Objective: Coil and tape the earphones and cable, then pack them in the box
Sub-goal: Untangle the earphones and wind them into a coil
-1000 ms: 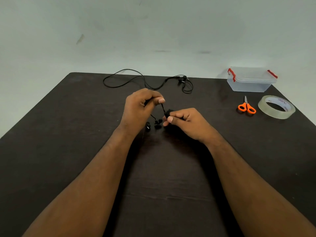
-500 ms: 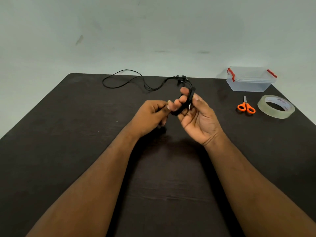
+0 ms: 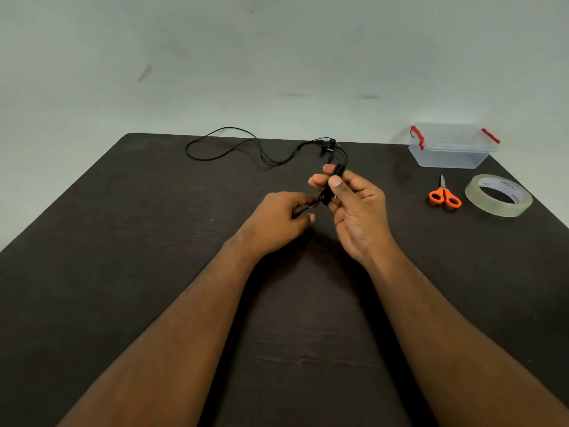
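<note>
Dark wood-grain table (image 3: 92,303) fills most of what I see, both my forearms reaching out over it from the near edge. My left hand (image 3: 277,220) is in the middle, fingers curled in w/ thumb and forefinger pinching a loose strand of black cable (image 3: 308,207) that runs up to the right. My right hand (image 3: 358,211) is just beside it, palm turned toward me, held up off the table — thumb pressed against the fingers, pinching a small black coiled bundle (image 3: 331,186) of that same cord. Fingertips stick up past the top of the bundle; lower fingers are loosely curled under it. Can't tell how many loops are in there, too dark and small.

Further out on the right, orange-handled scissors (image 3: 445,195) lie flat, blades pointing away from me, and just right of them a roll of clear tape (image 3: 498,195) lies flat on its side.

At the far edge, a second black cord (image 3: 246,149) lies uncoiled in loose loops, w/ its earbud end (image 3: 329,147) bunched up just beyond my right fingertips. Far right corner — clear plastic box (image 3: 452,149) w/ red clips, lid on, well apart from both hands. Pale wall (image 3: 277,57) behind it all.
</note>
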{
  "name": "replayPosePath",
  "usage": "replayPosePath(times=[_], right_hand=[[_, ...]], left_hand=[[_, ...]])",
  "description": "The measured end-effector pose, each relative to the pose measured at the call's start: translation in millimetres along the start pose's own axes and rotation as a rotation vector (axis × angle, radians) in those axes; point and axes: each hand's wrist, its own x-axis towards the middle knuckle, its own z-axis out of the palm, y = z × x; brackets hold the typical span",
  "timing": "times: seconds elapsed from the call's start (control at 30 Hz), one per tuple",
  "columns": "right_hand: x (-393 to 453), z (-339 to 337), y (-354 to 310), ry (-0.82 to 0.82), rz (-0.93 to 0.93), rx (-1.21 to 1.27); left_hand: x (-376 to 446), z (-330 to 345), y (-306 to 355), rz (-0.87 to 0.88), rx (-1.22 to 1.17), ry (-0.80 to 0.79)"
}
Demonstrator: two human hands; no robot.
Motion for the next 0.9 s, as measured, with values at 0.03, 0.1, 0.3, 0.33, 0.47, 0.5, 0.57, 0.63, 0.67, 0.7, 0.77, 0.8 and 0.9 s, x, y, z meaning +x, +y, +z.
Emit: replayPosePath(times=[0.03, 0.1, 0.3, 0.33, 0.47, 0.5, 0.57, 0.63, 0.67, 0.7, 0.77, 0.8, 0.9], right_hand=[[-0.6, 0.1, 2.4, 0.018, -0.022, -0.072], [-1.4, 0.1, 5.5, 0.047, -0.046, -0.189], [-5.7, 6.3, 3.6, 0.050, 0.077, -0.235], [-5.6, 6.3, 2.5, 0.055, 0.124, -0.209], [-5.2, 4.6, -2.3, 0.006, 0.338, -0.030], [-5.4, 4.3, -3.4, -0.017, 0.379, -0.012], [-5.9, 2.8, -5.2, -0.073, 0.450, -0.024], [-6.4, 0.1, -7.2, -0.125, 0.522, -0.039], [-6.2, -1.7, -8.1, -0.145, 0.549, -0.039], [-6.1, -2.8, -9.3, -0.161, 0.568, -0.041], [-6.0, -3.0, -11.6, -0.183, 0.573, -0.071], [-5.5, -3.1, -11.7, -0.195, 0.566, -0.096], [-4.6, -3.6, -13.0, -0.237, 0.571, -0.149]], left_hand=[[-0.4, 0.1, 1.0, 0.010, 0.049, 0.031], [-0.5, -0.2, 3.5, 0.051, 0.162, 0.102], [0.9, -4.8, 7.1, 0.215, 0.332, 0.220], [0.3, -6.1, 7.8, 0.258, 0.323, 0.240], [-2.2, -10.6, 5.4, 0.376, 0.242, 0.331], [-2.0, -11.9, 3.6, 0.380, 0.222, 0.343], [-0.2, -13.3, -0.8, 0.379, 0.195, 0.342], [1.5, -13.3, -4.5, 0.367, 0.184, 0.314], [1.9, -13.4, -6.0, 0.358, 0.181, 0.301], [2.2, -14.0, -7.5, 0.342, 0.169, 0.288], [0.6, -15.5, -9.1, 0.282, 0.068, 0.234], [-1.1, -15.8, -8.2, 0.236, -0.036, 0.180], [-5.2, -13.0, -4.7, 0.088, -0.448, -0.043]])
